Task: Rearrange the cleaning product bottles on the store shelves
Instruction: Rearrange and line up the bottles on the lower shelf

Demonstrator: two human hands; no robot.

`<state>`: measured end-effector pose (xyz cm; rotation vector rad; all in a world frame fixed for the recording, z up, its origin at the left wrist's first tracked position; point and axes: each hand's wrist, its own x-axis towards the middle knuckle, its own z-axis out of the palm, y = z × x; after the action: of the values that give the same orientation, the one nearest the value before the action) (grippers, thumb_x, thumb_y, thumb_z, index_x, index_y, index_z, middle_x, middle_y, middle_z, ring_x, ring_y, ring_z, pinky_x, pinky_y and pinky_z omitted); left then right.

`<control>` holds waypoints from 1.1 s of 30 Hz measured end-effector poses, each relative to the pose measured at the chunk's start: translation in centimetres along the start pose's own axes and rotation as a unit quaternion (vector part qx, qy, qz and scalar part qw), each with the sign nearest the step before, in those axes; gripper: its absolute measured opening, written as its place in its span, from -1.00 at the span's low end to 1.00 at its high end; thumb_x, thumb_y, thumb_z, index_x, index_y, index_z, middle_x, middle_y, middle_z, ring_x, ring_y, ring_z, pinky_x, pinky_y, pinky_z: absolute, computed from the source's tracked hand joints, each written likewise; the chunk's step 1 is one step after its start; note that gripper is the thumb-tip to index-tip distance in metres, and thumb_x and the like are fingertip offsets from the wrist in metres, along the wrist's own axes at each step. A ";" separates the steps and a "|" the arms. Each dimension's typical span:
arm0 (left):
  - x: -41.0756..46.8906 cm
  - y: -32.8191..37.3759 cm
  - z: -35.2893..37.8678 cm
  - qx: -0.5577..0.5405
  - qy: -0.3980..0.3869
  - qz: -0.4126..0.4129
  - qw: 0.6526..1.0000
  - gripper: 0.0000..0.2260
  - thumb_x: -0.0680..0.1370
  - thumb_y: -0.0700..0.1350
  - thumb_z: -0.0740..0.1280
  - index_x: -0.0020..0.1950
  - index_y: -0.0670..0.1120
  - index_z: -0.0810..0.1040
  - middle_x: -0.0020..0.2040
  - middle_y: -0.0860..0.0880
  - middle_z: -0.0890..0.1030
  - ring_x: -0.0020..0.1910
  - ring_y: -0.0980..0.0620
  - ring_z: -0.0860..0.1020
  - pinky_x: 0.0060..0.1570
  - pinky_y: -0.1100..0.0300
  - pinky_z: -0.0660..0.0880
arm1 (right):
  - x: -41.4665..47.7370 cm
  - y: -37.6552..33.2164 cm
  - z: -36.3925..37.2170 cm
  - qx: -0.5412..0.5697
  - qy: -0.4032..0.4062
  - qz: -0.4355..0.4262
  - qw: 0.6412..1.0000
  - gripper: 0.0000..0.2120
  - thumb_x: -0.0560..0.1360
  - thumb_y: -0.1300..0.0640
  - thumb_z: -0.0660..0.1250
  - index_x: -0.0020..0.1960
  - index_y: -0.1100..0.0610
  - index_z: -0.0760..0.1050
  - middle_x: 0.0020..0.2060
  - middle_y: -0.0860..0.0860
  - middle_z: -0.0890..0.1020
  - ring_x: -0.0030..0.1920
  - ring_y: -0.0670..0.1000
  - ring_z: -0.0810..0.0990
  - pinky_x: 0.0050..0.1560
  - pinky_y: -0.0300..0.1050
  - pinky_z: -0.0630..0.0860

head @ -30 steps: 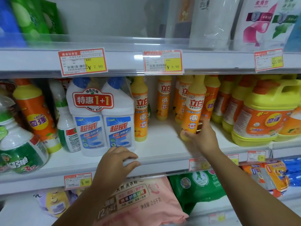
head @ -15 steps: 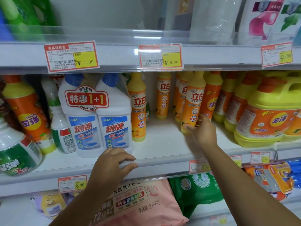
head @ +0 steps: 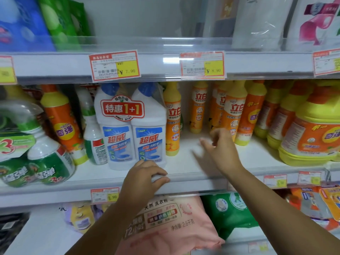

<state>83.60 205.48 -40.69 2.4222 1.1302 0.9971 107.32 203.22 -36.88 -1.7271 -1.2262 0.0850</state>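
A store shelf (head: 184, 173) of white board runs across the view, with a clear lip and price tags (head: 115, 65) on the rail above it. Big things first: a yellow jug (head: 312, 137) fills the right end, and a twin pack (head: 131, 126) of white, blue-capped bottles stands left of centre. Beside the pack on its right is a lone bottle (head: 172, 122), slim, orange and yellow, upright. A bare patch of shelf lies between it and the row (head: 233, 111) of like bottles further right.

The right hand (head: 219, 150) hovers over that bare patch, blurred, fingers loosely apart and clamped on nothing. The row's front bottle stands just behind and to the right of its fingertips; the lone bottle is off to its left. All the bottles have their long axis vertical. This hand is the nearer one to both.

The left hand (head: 145, 179) rests curled over the shelf edge, below the twin pack, holding no bottle.

Likely the row is being tidied. Its packed neighbours could topple if knocked.
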 end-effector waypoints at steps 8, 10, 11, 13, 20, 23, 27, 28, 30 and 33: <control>-0.6 -1.6 -1.2 0.004 0.005 -0.037 0.999 -0.91 0.37 0.07 0.46 -0.15 0.14 0.66 -0.20 0.24 0.56 -0.04 0.28 0.40 -0.10 0.45 0.27 | -0.4 -3.3 5.9 0.165 -0.197 0.039 0.966 -0.30 0.44 0.04 0.44 0.47 -0.05 0.18 0.34 -0.05 0.46 0.19 -0.15 0.41 0.18 -0.16 0.36; -0.6 -1.9 -1.3 0.007 0.001 -0.042 0.999 -0.90 0.37 0.08 0.46 -0.15 0.14 0.65 -0.21 0.25 0.55 -0.05 0.28 0.40 -0.11 0.44 0.27 | -0.1 -3.7 7.0 0.189 -0.189 0.062 0.962 -0.32 0.42 0.04 0.46 0.44 -0.08 0.20 0.27 -0.05 0.52 0.20 -0.08 0.50 0.24 -0.05 0.45; -0.6 -2.0 -1.4 0.007 -0.002 -0.044 0.999 -0.90 0.37 0.09 0.45 -0.15 0.14 0.65 -0.21 0.25 0.54 -0.05 0.28 0.40 -0.11 0.43 0.27 | 0.1 -3.8 7.5 0.184 -0.180 0.066 0.964 -0.34 0.41 0.03 0.46 0.42 -0.07 0.22 0.26 -0.04 0.53 0.21 -0.02 0.52 0.25 0.03 0.47; -0.6 -2.2 -1.5 0.014 -0.004 -0.044 0.999 -0.90 0.37 0.10 0.45 -0.15 0.15 0.65 -0.21 0.27 0.53 -0.05 0.28 0.40 -0.12 0.42 0.27 | 0.4 -3.7 7.9 0.158 -0.166 0.067 0.971 -0.34 0.41 0.02 0.46 0.42 -0.03 0.25 0.26 -0.01 0.53 0.23 0.05 0.53 0.26 0.10 0.47; -0.6 -2.4 -1.6 0.023 -0.003 -0.040 0.999 -0.90 0.36 0.12 0.45 -0.16 0.18 0.64 -0.22 0.32 0.51 -0.01 0.31 0.38 -0.11 0.44 0.27 | 1.8 -0.6 5.1 0.087 -0.081 0.056 0.991 -0.37 0.42 0.09 0.47 0.39 0.06 0.26 0.24 0.07 0.55 0.18 0.13 0.54 0.17 -0.02 0.44; -0.7 -2.3 -1.6 0.016 0.001 -0.044 0.999 -0.89 0.36 0.12 0.45 -0.15 0.16 0.64 -0.22 0.30 0.52 -0.03 0.30 0.38 -0.09 0.43 0.27 | 2.7 0.9 3.6 0.062 -0.038 0.054 0.996 -0.39 0.42 0.13 0.46 0.38 0.12 0.28 0.24 0.11 0.55 0.20 0.17 0.53 0.15 -0.07 0.40; -0.7 -2.3 -1.6 0.021 0.001 -0.046 0.999 -0.88 0.37 0.12 0.44 -0.14 0.15 0.64 -0.22 0.31 0.51 -0.04 0.31 0.38 -0.10 0.41 0.27 | 3.3 1.5 3.5 0.048 -0.020 0.050 0.997 -0.43 0.44 0.12 0.44 0.36 0.13 0.29 0.24 0.12 0.56 0.21 0.20 0.52 0.11 -0.11 0.33; -0.7 -2.3 -1.7 0.024 0.000 -0.046 0.999 -0.88 0.37 0.13 0.44 -0.14 0.16 0.64 -0.22 0.31 0.51 -0.03 0.31 0.38 -0.10 0.41 0.28 | 3.5 1.5 3.7 0.043 -0.015 0.049 0.998 -0.43 0.44 0.12 0.44 0.36 0.14 0.29 0.24 0.13 0.56 0.21 0.21 0.52 0.11 -0.10 0.35; -0.7 -2.4 -1.7 0.025 -0.002 -0.046 0.999 -0.88 0.37 0.13 0.44 -0.14 0.16 0.64 -0.21 0.31 0.51 -0.03 0.30 0.38 -0.10 0.41 0.28 | 3.9 1.6 3.8 0.035 -0.006 0.048 0.998 -0.44 0.44 0.13 0.44 0.36 0.17 0.29 0.24 0.14 0.55 0.21 0.22 0.52 0.12 -0.09 0.35; -0.6 -2.5 -1.6 0.021 -0.006 -0.049 0.999 -0.87 0.36 0.14 0.44 -0.14 0.17 0.64 -0.21 0.31 0.52 -0.03 0.30 0.38 -0.10 0.42 0.28 | 4.4 1.7 3.9 0.029 0.003 0.049 0.998 -0.43 0.44 0.13 0.44 0.37 0.19 0.29 0.26 0.16 0.54 0.23 0.24 0.50 0.15 -0.06 0.37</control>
<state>80.84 206.60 -41.03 2.3769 1.2638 0.9370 108.53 209.10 -38.20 -1.7353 -1.1238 0.1733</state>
